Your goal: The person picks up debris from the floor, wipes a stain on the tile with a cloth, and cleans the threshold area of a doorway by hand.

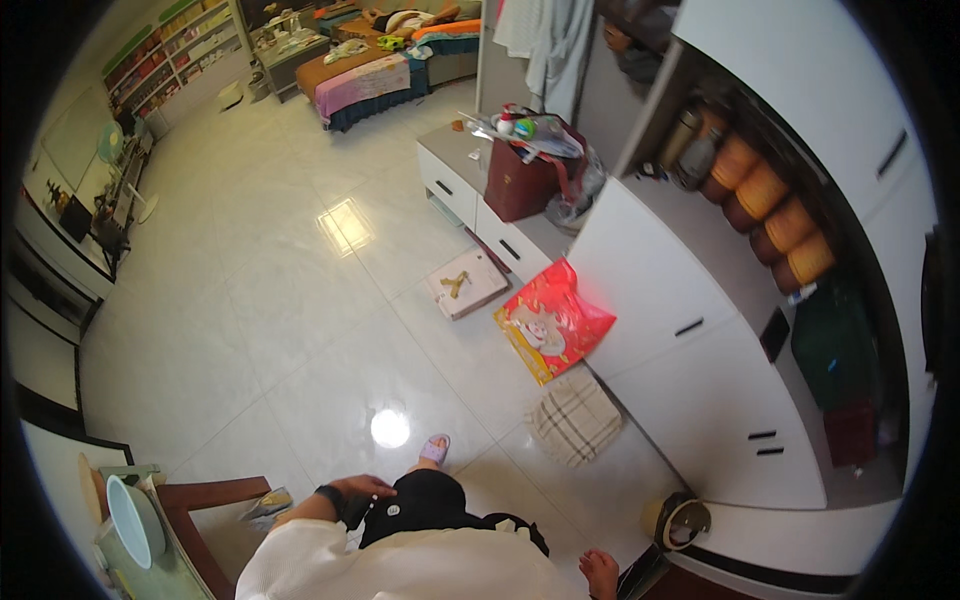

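Observation:
My left hand (367,486), with a dark band at its wrist, hangs in front of the black shorts (431,499). I see nothing held in it. Low at the right is my right hand (598,574), its fingers loosely bent and no object visible in them. A foot in a lilac slipper (435,448) shows on the tiled floor (300,315). Before me on the floor lie a red plastic bag (555,322) with a printed picture, a checked cloth cushion (576,420) and a flat pale pink box (480,289) with a gold-coloured object (454,283) on it.
White cabinets (660,300) line the right side, their open shelf holding bottles and several orange-brown containers (757,191). A dark red bag (517,180) stands on a low drawer unit (442,169). At left are a light blue basin (135,521) and a wooden chair (214,495). Someone lies on the far sofa (375,67).

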A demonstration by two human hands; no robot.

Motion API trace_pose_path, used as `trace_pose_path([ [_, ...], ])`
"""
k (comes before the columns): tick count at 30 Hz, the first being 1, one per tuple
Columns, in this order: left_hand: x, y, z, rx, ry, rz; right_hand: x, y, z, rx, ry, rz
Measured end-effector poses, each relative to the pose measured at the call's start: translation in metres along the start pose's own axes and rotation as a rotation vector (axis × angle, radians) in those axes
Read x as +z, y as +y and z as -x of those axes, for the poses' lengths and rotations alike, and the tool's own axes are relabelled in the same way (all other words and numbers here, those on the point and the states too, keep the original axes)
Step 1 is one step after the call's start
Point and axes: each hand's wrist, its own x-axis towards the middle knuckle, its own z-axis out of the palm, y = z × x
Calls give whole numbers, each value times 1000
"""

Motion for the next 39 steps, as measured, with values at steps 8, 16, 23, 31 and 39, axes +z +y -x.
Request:
trace_pose_path([
  [8,-70,-29,38,13,28,348,114,-53,-70,118,-147,63],
  [16,-127,-49,22,179,256,973,187,-126,-110,189,-133,205],
  [23,-171,-36,4,215,464,1253,211,-159,-203,233,-272,159],
  [31,-239,-11,-7,215,516,1449,358,-257,-275,135,-365,260],
  [39,-274,41,15,370,632,1643,507,-342,-341,-140,-536,673],
])
